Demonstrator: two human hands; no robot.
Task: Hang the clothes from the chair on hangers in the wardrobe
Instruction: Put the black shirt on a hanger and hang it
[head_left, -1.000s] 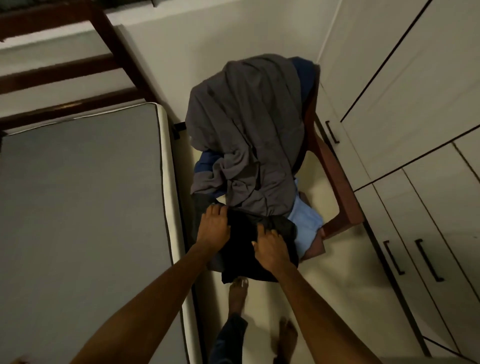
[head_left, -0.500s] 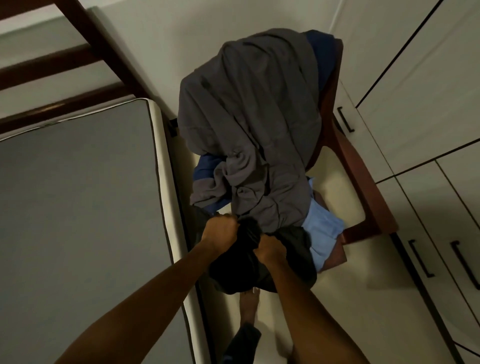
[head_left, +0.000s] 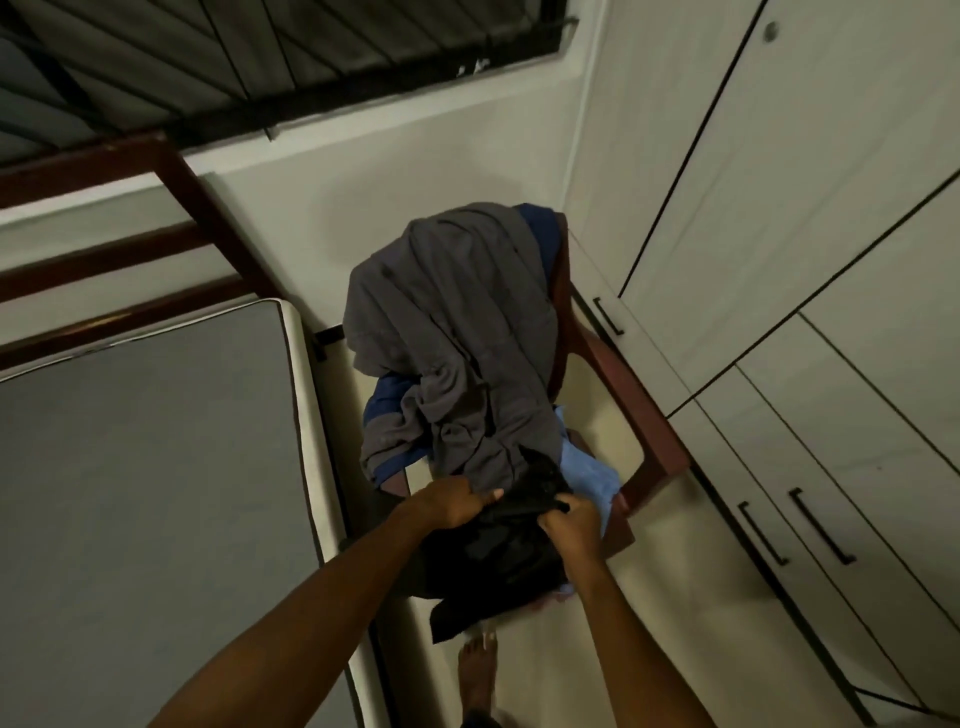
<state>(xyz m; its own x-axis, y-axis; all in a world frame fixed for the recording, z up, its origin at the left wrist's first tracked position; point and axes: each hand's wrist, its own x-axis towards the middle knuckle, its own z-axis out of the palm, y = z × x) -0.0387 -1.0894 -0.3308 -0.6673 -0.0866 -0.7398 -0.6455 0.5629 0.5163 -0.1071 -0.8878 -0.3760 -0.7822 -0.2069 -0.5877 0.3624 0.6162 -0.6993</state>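
A brown chair stands between the bed and the wardrobe, heaped with clothes. A grey garment drapes over its back, with a dark blue one beneath and a light blue one on the seat. My left hand and my right hand both grip a black garment at the chair's front edge; its lower part hangs down toward the floor. The wardrobe doors are closed. No hanger is in view.
A bed with a grey mattress and dark wooden frame fills the left. A barred window is above. The wardrobe has black handles. My bare foot stands on the pale floor below the chair.
Both hands went from lying flat on the black garment to gripping it and lifting it off the chair's front. The view has tilted upward, showing the window.
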